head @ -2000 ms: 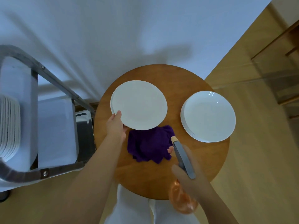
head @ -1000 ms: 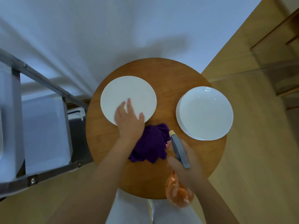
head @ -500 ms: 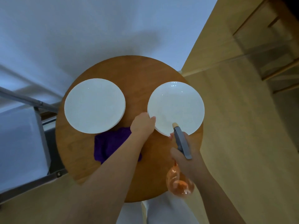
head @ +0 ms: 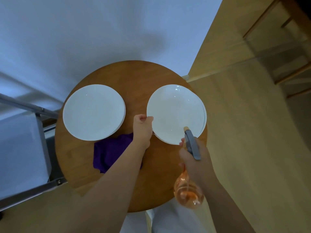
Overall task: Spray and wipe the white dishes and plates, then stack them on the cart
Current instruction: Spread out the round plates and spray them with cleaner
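Observation:
Two white stacks sit on the round wooden table (head: 134,74). On the left lies a stack of flat plates (head: 94,111). On the right is a stack of deeper dishes (head: 175,111), and my left hand (head: 142,130) grips the left rim of its top dish, lifting it slightly off the ones below. My right hand (head: 195,158) holds an orange spray bottle (head: 188,190) with a grey head, nozzle pointing at the dish's near edge. A purple cloth (head: 111,152) lies on the table beneath my left forearm.
A metal cart (head: 40,121) with a white-lined shelf stands against the table's left side. A white wall is behind the table. Wooden floor and wooden furniture (head: 286,47) lie to the right.
My left hand left the flat plates, crossed over the cloth and took hold of the top dish's rim on the right stack. The view swung right. The spray bottle stayed in my right hand.

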The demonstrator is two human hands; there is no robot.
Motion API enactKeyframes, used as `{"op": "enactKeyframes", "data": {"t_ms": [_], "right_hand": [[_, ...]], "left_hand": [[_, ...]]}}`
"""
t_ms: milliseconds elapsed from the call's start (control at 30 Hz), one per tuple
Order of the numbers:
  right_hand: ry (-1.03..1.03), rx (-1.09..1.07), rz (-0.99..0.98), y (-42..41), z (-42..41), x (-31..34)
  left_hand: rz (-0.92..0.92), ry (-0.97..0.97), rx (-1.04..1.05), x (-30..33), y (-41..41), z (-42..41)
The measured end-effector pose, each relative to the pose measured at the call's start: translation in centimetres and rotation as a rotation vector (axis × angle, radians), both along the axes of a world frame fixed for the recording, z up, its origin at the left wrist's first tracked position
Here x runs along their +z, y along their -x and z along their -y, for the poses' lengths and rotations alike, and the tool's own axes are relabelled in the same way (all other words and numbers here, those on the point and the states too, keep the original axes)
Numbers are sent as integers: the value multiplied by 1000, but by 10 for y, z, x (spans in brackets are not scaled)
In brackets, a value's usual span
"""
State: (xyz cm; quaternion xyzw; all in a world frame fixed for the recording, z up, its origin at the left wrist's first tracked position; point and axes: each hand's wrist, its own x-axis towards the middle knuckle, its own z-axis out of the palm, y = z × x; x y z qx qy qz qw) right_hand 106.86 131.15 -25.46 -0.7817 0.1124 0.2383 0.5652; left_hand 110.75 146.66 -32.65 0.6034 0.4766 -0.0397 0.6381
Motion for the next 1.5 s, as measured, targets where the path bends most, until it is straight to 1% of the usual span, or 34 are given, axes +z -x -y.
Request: {"op": "enactKeyframes", "data": {"t_ms": [167,300,367,533,600,667,800,933,1000,1133,1200,1300,1433,1500], "right_hand": [[49,-115,57,3,-1,-1],[90,-138,87,8,-6,-1],[102,-91,103,13,-12,1],[76,195,153,34,-36,13],[40,263,146,43,-44,16],[47,295,132,52,-48,16],[75,247,70,66,-45,14],[132,93,176,73,-39,17],[151,54,167,72,-41,18],[86,116,80,71,-49,19],[54,102,67,75,-55,19],[51,68,98,83,-67,21],[5,126,110,89,-86,27],[28,87,168,91,-98,26]], "left_hand": [[125,133,56,9,9,4],[179,188,108,18,18,-3],[216,186,91,20,22,-8],[271,219,73,25,30,-21],[288,228,82,27,34,-25],[301,234,105,30,39,-30],[316,274,178,33,51,-47],[319,286,232,32,64,-67],[315,283,244,30,70,-76],[296,295,303,27,82,-93],[280,274,337,27,87,-104],[260,211,382,28,92,-126],[228,145,419,26,96,-159],[208,120,432,23,96,-172]]}}
